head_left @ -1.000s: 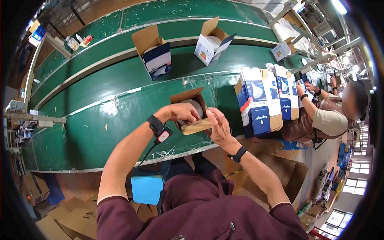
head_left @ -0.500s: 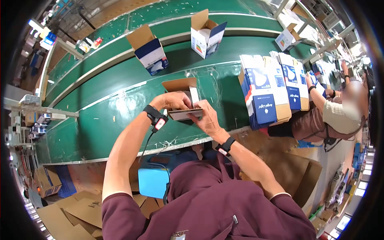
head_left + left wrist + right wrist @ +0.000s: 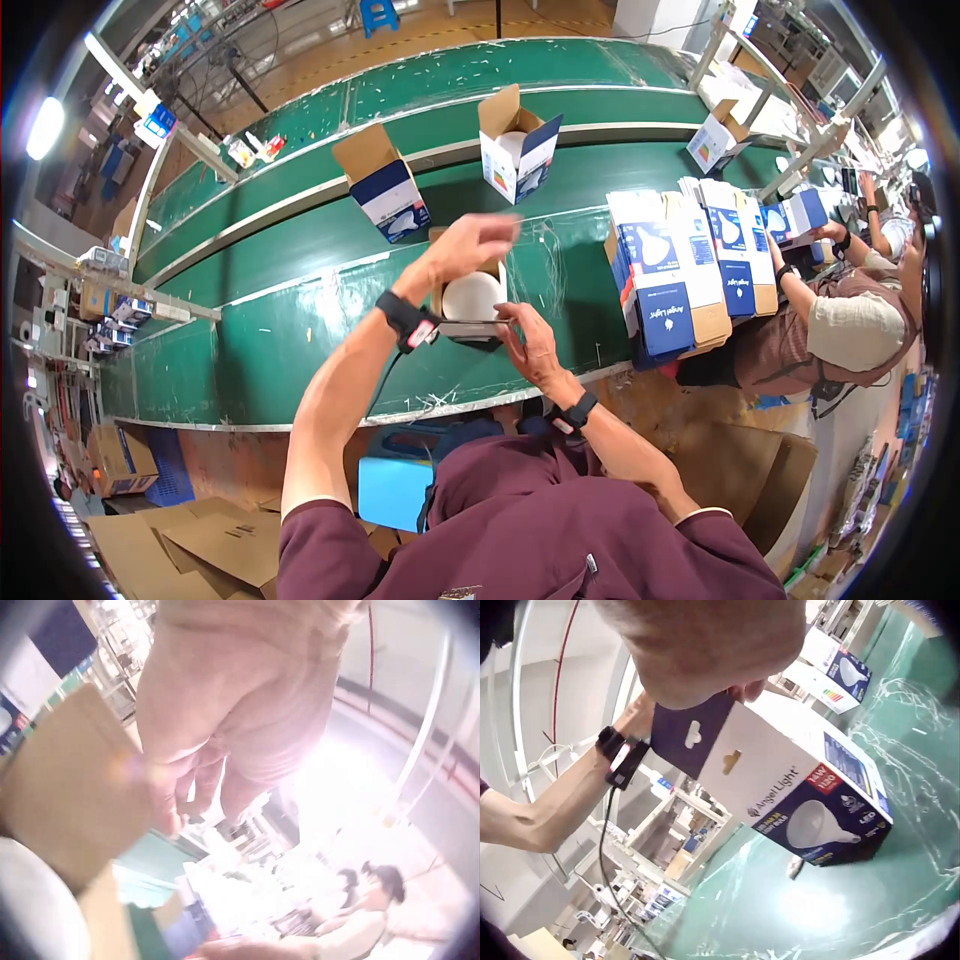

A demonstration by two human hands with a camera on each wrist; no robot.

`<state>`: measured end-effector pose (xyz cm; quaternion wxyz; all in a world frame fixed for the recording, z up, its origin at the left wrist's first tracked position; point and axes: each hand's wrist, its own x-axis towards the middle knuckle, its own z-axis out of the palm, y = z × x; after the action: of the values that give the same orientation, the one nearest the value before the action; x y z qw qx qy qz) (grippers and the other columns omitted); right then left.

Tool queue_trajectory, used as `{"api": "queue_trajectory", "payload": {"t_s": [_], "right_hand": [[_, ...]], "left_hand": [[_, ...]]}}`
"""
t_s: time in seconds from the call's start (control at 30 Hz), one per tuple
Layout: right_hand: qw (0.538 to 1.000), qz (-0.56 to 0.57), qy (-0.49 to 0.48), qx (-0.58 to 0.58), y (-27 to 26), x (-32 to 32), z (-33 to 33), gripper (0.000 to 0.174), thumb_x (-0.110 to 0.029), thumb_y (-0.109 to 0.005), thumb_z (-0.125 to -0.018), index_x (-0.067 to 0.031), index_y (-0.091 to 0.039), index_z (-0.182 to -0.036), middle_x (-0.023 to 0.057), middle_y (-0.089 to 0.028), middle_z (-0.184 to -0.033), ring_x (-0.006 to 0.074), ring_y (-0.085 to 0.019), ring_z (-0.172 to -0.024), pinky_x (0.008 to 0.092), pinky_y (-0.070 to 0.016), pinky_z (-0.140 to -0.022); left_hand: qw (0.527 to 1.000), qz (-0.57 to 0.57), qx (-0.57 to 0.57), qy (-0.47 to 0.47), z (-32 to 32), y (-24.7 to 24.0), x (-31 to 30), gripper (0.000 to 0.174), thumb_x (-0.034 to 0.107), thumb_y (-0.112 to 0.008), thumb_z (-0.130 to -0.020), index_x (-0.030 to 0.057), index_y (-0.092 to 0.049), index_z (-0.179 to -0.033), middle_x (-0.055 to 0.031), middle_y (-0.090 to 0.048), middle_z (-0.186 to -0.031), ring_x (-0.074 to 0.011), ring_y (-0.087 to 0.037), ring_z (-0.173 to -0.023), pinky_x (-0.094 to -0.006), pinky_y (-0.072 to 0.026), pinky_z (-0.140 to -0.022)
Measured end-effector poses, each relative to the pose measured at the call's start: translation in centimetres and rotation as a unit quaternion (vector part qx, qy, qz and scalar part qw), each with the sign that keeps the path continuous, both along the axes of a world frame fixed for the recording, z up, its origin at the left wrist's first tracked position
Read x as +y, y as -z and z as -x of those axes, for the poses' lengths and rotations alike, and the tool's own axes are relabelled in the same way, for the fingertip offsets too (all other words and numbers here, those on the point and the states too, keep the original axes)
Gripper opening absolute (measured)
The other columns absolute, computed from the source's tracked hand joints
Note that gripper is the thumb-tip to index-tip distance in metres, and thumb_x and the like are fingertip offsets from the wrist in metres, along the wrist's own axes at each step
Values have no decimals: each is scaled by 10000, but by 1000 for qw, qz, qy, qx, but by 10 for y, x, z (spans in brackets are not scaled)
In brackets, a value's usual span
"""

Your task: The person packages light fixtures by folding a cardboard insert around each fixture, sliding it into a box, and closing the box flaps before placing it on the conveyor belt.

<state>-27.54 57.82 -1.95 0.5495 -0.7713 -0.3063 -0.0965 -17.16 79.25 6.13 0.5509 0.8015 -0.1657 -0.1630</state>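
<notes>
An upright light bulb box (image 3: 780,784), white and dark blue with a bulb picture, stands on the green bench with its top open. Inside it, the round white face of a bulb (image 3: 472,297) shows. My right hand (image 3: 535,348) grips the box's upper near edge at its right corner, and its fingertips are partly hidden in the right wrist view. Above the far side of the box, my left hand (image 3: 462,252) hangs in the air, holding nothing, fingers stretched to the right. A brown flap (image 3: 82,787) rises beside that hand in the left wrist view.
Two open bulb boxes, one left (image 3: 385,190) and one right (image 3: 517,150), stand on the belt beyond. Stacks of flat cartons (image 3: 660,280) lie to the right, near another person (image 3: 850,320). A blue stool (image 3: 392,490) is below the bench edge.
My left hand has come up out of the box and opened out above it. The near flap has swung upright, with the right hand still at its edge. The bulb's face is now uncovered.
</notes>
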Motion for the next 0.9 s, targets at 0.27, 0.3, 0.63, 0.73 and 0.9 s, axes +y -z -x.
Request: {"api": "queue_trajectory", "payload": {"t_s": [0.27, 0.3, 0.63, 0.73, 0.9], "right_hand": [[993, 119, -7, -19, -23, 19, -31, 380, -92, -649, -971, -90, -610, -1349, 167, -743, -985, 349, -717, -920, 456, -518, -840], [984, 179, -15, 3, -27, 19, -39, 387, -146, -638, -983, -82, -607, -1363, 166, -747, -997, 349, -718, -937, 462, -518, -859], [867, 405, -238, -165, -25, -6, -44, 561, -424, -831, -801, -62, -715, -1214, 170, -665, -1229, 360, -593, -1219, 640, -360, -1134], [853, 417, -255, -182, -5, -18, -56, 496, -311, -867, -754, -68, -711, -1158, 135, -681, -1151, 344, -596, -1223, 627, -336, -1171], [899, 282, -220, -254, -4, -29, -46, 282, -190, -824, -808, -89, -741, -1058, 63, -708, -990, 272, -642, -1135, 626, -304, -1201]], "left_hand": [[904, -231, -328, -149, 118, -9, -15, 826, 245, -849, -829, 45, -476, -1539, -242, -380, -1652, -427, -386, -1516, -517, -340, -1225], [894, -317, -291, -127, 142, -1, -14, 946, 270, -903, -759, 48, -444, -1557, -235, -340, -1669, -422, -352, -1529, -544, -301, -1232], [845, -383, -332, -172, 175, 101, -19, 95, 74, -608, -893, 77, -580, -985, -71, -570, -777, -252, -677, -898, -531, -263, -1272], [821, -418, -328, -208, 179, 90, -30, 94, 105, -606, -930, 90, -566, -1013, -70, -585, -834, -249, -675, -941, -528, -244, -1276], [835, -412, -310, -190, 197, 90, -28, 102, 121, -594, -941, 93, -587, -1038, -57, -607, -896, -230, -657, -1032, -526, -267, -1255]]}}
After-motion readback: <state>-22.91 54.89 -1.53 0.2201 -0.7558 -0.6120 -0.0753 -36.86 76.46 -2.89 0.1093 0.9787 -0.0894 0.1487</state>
